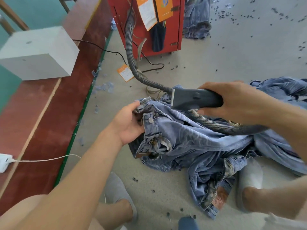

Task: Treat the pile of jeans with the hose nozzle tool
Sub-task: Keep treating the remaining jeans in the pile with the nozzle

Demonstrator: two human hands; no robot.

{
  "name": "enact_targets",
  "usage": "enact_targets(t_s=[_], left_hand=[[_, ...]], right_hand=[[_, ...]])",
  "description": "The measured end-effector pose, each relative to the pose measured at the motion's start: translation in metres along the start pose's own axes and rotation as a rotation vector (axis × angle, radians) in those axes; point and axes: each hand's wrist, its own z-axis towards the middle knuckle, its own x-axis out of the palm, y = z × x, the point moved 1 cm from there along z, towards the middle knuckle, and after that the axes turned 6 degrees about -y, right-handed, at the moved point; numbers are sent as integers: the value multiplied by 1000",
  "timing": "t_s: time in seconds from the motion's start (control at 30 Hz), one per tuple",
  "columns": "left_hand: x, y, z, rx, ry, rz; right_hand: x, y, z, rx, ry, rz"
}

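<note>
Down on the grey floor (207, 63), the crumpled pile of faded blue jeans (199, 143) lies between my slippers. My left hand (131, 123) pinches a waistband; my right hand's (239, 102) grip is clamped round the dark grey hose nozzle tool (196, 98), its ribbed hose (131, 52) trailing across the denim to a red cabinet (149, 22).

Faded blue jeans (207, 143), dark grey nozzle (196, 98), grey ribbed hose (131, 52), red cabinet (146, 30)
</note>
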Motion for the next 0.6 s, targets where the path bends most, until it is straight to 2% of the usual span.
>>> enact_targets(t_s=[0.23,0.47,0.6], left_hand=[[6,10,-6,-57,158,-196],[22,24,-5,88,214,-162],[30,27,-6,87,230,-120]], right_hand=[[-11,4,-12,-26,31,-33],[1,2,-16,-86,102,-13],[8,8,-14,-111,167,9]])
